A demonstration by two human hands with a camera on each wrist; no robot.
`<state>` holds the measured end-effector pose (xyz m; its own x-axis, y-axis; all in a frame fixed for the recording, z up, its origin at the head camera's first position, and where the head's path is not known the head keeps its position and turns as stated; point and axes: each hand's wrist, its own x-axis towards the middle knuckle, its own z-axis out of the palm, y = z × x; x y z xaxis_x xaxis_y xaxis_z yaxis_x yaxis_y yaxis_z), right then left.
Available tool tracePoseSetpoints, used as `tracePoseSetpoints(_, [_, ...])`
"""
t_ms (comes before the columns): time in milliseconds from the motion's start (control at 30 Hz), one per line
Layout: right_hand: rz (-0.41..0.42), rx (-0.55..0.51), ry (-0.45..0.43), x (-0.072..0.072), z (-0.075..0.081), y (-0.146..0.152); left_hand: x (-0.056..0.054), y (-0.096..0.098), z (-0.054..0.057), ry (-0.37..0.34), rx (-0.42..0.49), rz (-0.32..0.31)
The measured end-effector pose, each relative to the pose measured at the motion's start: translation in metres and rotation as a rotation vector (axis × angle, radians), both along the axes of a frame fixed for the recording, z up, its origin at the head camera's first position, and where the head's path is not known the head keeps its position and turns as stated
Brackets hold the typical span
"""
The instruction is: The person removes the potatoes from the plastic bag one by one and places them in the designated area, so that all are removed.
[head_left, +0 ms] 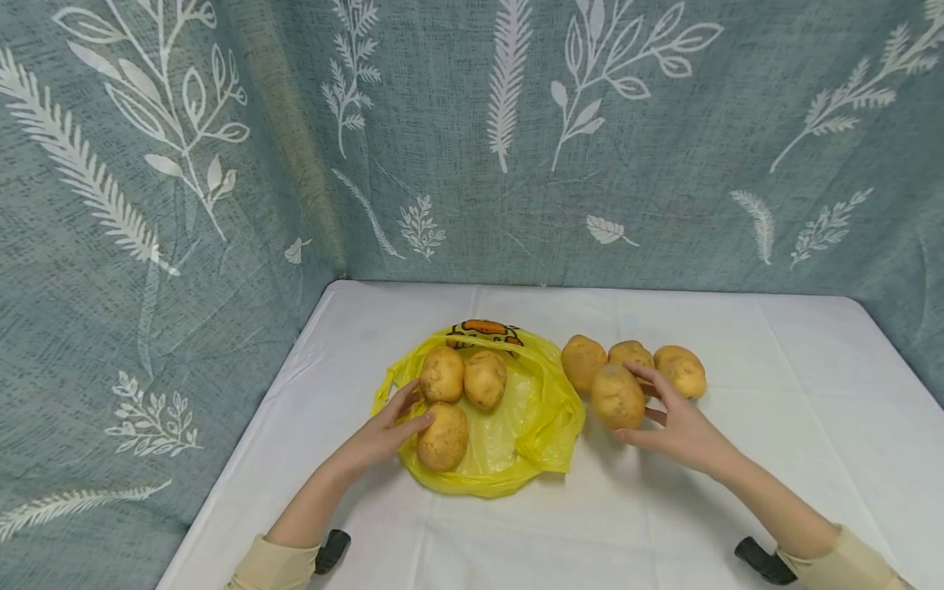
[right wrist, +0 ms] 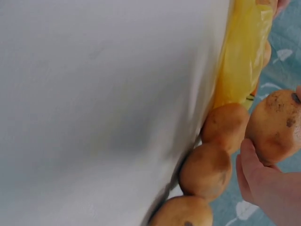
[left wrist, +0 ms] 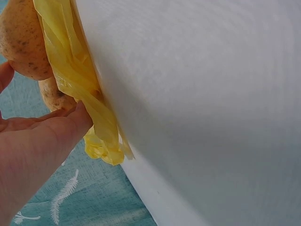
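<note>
A yellow plastic bag (head_left: 501, 459) lies spread on the table with three potatoes on it, one of them the near potato (head_left: 442, 437). My left hand (head_left: 379, 438) rests at the bag's left side, fingers fairly straight. Its fingertips touch the yellow plastic (left wrist: 70, 70) in the left wrist view, and its thumb lies against a potato (left wrist: 23, 37). To the right of the bag, my right hand (head_left: 678, 430) grips a potato (head_left: 616, 397) between thumb and fingers. That potato (right wrist: 275, 126) shows dark spots in the right wrist view and is held above the table.
Behind the right hand, three more potatoes stand in a row beside the bag, from the left potato (head_left: 583, 362) to the right potato (head_left: 682, 371). A white cloth covers the table (head_left: 531, 541). A blue-green patterned curtain (head_left: 457, 205) hangs along the back and sides.
</note>
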<state>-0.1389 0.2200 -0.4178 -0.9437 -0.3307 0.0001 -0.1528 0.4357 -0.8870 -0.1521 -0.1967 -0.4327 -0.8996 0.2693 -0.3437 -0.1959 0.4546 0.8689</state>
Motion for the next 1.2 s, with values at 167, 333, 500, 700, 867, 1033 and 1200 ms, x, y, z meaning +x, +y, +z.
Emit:
tracePoseSetpoints(167, [-0.004,0.0,0.014,0.0,0.002,0.009,0.0,0.0,0.0,0.001,-0.005,-0.004])
tracePoseSetpoints(333, [-0.016,-0.007,0.015,0.001,0.004,0.02,0.0,0.0,0.0,0.004,-0.009,-0.005])
tracePoseSetpoints(500, [-0.03,-0.012,0.041,-0.001,0.006,0.03,0.0,0.001,0.0,-0.001,-0.006,0.001])
tracePoseSetpoints(700, [-0.043,-0.006,0.078,0.0,0.009,0.042,0.0,0.001,0.0,-0.002,-0.004,0.001])
tracePoseSetpoints(867, [-0.062,0.003,0.069,-0.001,0.012,0.054,0.001,0.001,0.001,-0.001,-0.007,0.0])
tracePoseSetpoints(1033, [-0.08,0.022,0.081,-0.001,0.011,0.068,0.001,0.001,0.001,-0.003,-0.004,0.002])
tracePoseSetpoints(1200, [-0.112,0.054,0.077,-0.004,0.011,0.084,0.001,0.002,0.001,-0.001,-0.004,0.003])
